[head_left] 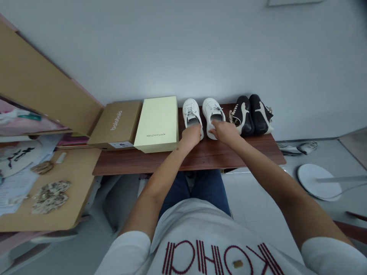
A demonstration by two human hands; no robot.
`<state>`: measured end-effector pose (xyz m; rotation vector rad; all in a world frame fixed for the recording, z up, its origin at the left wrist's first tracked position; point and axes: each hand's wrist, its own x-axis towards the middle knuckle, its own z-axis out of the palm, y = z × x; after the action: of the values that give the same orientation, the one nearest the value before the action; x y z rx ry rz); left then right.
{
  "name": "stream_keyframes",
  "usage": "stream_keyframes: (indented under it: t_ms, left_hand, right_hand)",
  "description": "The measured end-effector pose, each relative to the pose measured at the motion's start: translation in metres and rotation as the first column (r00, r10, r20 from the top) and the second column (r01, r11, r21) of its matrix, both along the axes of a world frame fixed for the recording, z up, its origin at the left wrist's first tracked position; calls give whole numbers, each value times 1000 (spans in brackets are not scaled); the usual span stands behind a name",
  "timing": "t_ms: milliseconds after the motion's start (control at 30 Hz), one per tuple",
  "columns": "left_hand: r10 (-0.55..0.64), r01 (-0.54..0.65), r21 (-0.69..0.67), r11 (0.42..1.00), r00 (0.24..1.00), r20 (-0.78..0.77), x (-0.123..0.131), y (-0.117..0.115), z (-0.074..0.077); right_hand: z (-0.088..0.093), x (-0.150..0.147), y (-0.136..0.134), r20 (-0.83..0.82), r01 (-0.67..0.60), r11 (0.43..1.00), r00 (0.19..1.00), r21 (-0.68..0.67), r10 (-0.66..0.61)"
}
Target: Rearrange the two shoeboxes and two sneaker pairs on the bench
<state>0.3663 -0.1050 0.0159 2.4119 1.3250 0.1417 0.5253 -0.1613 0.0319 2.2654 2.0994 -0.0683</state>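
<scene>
Two white lace-up sneakers stand side by side on a brown wooden shelf [206,157], toes toward the wall. My left hand [191,134] is closed on the heel of the left white sneaker [190,109]. With its fingers bent at the heel opening, my right hand [225,131] grips the right white sneaker [211,107]. A narrow gap separates the two sneakers. Just right of my right hand sits a pair of black sneakers [249,116] with cream stripes. The fingertips of my left hand are mostly hidden.
Left of the white sneakers lie a pale yellow shoebox [159,120] and a brown shoebox [119,122]. A wooden desk [83,179] with papers and a patterned hair tie [51,195] is at the left. A round white base [318,181] stands on the floor at right.
</scene>
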Motion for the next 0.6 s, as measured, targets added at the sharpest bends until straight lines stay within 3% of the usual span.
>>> stream_keyframes:
  t_ms: [233,600]
  left_hand:
    - [11,-14,-33,999,995,-99,7,10,9]
    - [10,-12,-11,1000,992,-127,7,26,-3]
  right_hand:
    - [-11,-7,19,-24,-15,999,1000,-36,15]
    - [-19,-11,27,-37,-10,999,999,-48,8]
